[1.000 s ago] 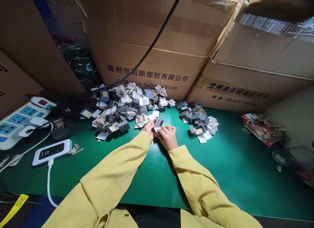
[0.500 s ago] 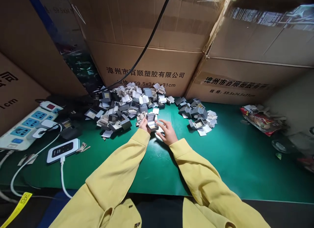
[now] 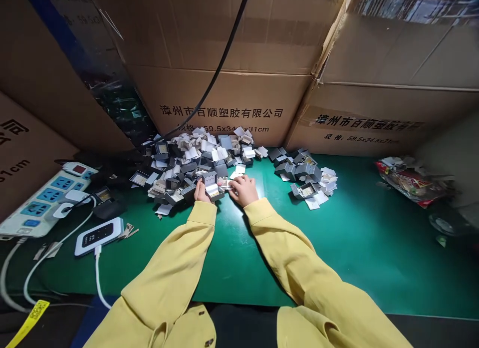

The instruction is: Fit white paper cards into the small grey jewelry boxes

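Observation:
In my left hand (image 3: pixel 201 192) is a small grey hinged box (image 3: pixel 211 186), its lid raised and a white lining showing inside. The fingers are closed on the box's left side. Just to the right, my right hand (image 3: pixel 244 189) is low over the table, fingers bent around a small pale insert piece (image 3: pixel 225 183), beside the box. The fingertips partly cover that piece. Behind both hands spreads a heap of grey boxes and white and beige inserts (image 3: pixel 194 151). Loose white cards (image 3: pixel 239 170) lie just beyond my right hand.
A smaller group of open grey boxes (image 3: pixel 299 166) lies to the right on the green table (image 3: pixel 359 248). At left are a power strip (image 3: pixel 48 200) and a white device with a cable (image 3: pixel 99 236). Large cartons (image 3: pixel 224 96) stand behind. A red packet (image 3: pixel 407 180) is far right.
My left hand has moved left with the grey box. My right hand has come away from the box and lowered to the pale piece beside it. The view has shifted slightly.

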The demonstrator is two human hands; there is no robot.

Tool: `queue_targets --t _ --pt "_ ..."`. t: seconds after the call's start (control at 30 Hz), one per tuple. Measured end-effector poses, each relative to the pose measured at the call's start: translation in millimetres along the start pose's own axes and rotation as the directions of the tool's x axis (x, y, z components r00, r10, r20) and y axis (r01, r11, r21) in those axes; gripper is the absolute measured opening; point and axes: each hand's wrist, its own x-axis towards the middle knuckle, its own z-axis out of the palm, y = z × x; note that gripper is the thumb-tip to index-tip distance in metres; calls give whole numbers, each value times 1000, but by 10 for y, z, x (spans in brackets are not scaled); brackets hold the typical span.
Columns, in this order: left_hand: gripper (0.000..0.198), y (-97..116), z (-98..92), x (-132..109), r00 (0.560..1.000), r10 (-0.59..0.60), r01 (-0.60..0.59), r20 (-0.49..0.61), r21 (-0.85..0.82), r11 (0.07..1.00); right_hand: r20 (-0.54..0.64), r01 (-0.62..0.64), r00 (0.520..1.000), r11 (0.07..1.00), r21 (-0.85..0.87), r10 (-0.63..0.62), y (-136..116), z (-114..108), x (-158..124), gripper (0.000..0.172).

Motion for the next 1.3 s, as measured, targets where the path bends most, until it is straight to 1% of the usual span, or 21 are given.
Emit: queue_targets --t 0.1,0.17,0.23,0.27,0.33,0.4,0.47,0.53,0.6,0.67,0.7,0.77,0.8,0.83,0.9,0.97,1.03,1.1,1.17,1.23,1.3 --pt "34 -26 43 -96 998 46 -46 31 11 999 -53 -87 995 996 36 89 259 -78 -162 30" --pt "34 -51 101 -188 993 16 -20 121 34 999 -133 -120 982 985 121 136 437 -145 -283 35" --pt "35 -81 165 -274 977 -37 26 211 59 998 -223 -129 957 961 244 185 568 -201 -376 37" --pt "34 -98 197 -307 967 -70 55 246 67 996 -263 -136 938 940 313 223 609 -222 -406 37" --pt "33 -133 263 -345 944 -140 126 298 68 990 -320 -176 884 877 447 341 644 -245 -432 34" --pt "32 -163 335 -341 910 -214 207 354 58 977 -324 -233 825 800 552 464 632 -251 -425 32" --pt "29 -179 408 -300 877 -266 272 400 43 961 -293 -275 791 739 615 537 604 -251 -406 32" --pt "27 -175 471 -237 866 -285 303 410 22 953 -258 -303 779 704 642 571 582 -255 -394 32" --pt "27 -154 513 -171 881 -291 316 374 -7 949 -240 -351 754 684 639 611 576 -264 -394 31" --pt "29 -121 525 -117 896 -316 348 313 -49 936 -264 -383 722 687 617 640 581 -273 -401 29" --pt "31 -102 519 -96 898 -336 370 284 -75 926 -302 -374 714 708 599 632 585 -273 -403 28" --pt "33 -60 489 -60 896 -370 408 246 -125 904 -405 -307 723 786 537 559 596 -260 -405 27" --pt "34 -37 467 -43 895 -379 418 234 -147 897 -437 -269 744 825 497 506 601 -247 -403 26" --pt "35 -15 442 -25 898 -379 418 225 -165 893 -439 -237 776 855 462 453 605 -230 -401 26" --pt "36 24 390 17 906 -365 406 215 -192 893 -383 -197 846 885 422 371 609 -196 -393 25" --pt "38 52 344 61 911 -354 397 212 -220 891 -339 -162 887 899 407 313 601 -172 -385 20" --pt "39 67 309 105 912 -352 398 211 -249 883 -366 -125 889 914 386 276 577 -167 -380 16" --pt "39 75 286 147 909 -359 408 212 -270 872 -400 -100 881 926 365 253 537 -172 -378 17" --pt "39 87 273 186 902 -375 424 212 -286 859 -406 -84 885 934 346 230 487 -175 -367 19" --pt "39 105 264 220 897 -390 438 207 -297 849 -383 -77 901 944 322 204 431 -170 -327 18" --pt "40 123 255 242 894 -398 445 205 -304 842 -332 -66 929 955 289 165 370 -162 -231 18"
